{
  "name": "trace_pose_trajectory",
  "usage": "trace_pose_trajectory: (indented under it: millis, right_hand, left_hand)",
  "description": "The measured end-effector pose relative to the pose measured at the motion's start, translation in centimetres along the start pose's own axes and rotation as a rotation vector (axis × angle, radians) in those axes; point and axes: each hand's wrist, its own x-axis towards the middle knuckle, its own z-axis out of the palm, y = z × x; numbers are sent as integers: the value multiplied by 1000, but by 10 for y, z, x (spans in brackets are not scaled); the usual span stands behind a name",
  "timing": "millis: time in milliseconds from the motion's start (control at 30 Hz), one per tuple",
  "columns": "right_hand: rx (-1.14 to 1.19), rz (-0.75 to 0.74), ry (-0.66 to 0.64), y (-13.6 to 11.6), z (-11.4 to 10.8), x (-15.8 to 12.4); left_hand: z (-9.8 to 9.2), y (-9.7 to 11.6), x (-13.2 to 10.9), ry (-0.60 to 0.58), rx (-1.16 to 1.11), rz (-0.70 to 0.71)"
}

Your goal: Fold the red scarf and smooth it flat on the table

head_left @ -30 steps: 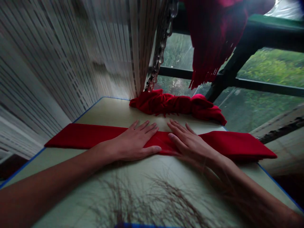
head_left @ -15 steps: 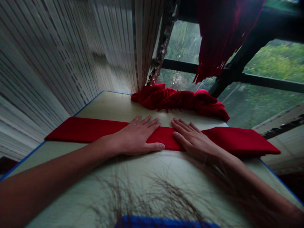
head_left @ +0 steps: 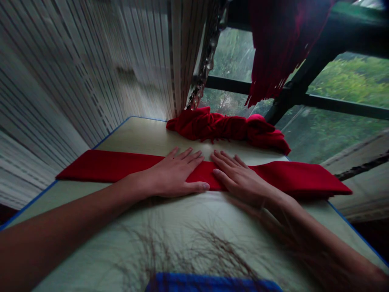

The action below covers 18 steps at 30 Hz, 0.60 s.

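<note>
Pressing down on a long folded band of red cloth (head_left: 100, 166), the person's left hand (head_left: 174, 174) and right hand (head_left: 240, 178) are lying flat near its middle, side by side and just apart. Neither grip is closing on anything: both are wide open, palms down, fingers spread across the fabric. The band is lying crosswise on the pale table (head_left: 30, 203) with the blue edge, its left end well inside that edge and its right end reaching about as far as the edge on that side.

Working this way looks sound: flat palms and spread fingers are sharing the pressure over a broad patch of cloth, and no fingertip is pinching or dragging a fold. Even weight from both hands is what keeps the layers lying true.

Behind the band, a bunched red cloth (head_left: 225, 127) is sitting near the table's far edge. A fringed red cloth (head_left: 273, 52) is hanging above it, in front of a window (head_left: 349, 81), and a pale striped curtain (head_left: 60, 81) is hanging along the left side.
</note>
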Motion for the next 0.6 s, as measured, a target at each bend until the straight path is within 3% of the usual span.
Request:
trace_pose_trajectory:
  millis: [133, 267, 400, 600]
  right_hand:
    - [48, 54, 55, 18, -4, -6]
    - [72, -39, 148, 4, -2, 3]
    - [24, -66, 48, -5, 2, 7]
    - [10, 14, 12, 22, -1, -6]
  left_hand:
    - [-1, 1, -1, -14, 3, 2]
    - [0, 1, -1, 0, 3, -7]
    - [-1, 1, -1, 11, 11, -9]
    - [0, -1, -1, -14, -13, -5]
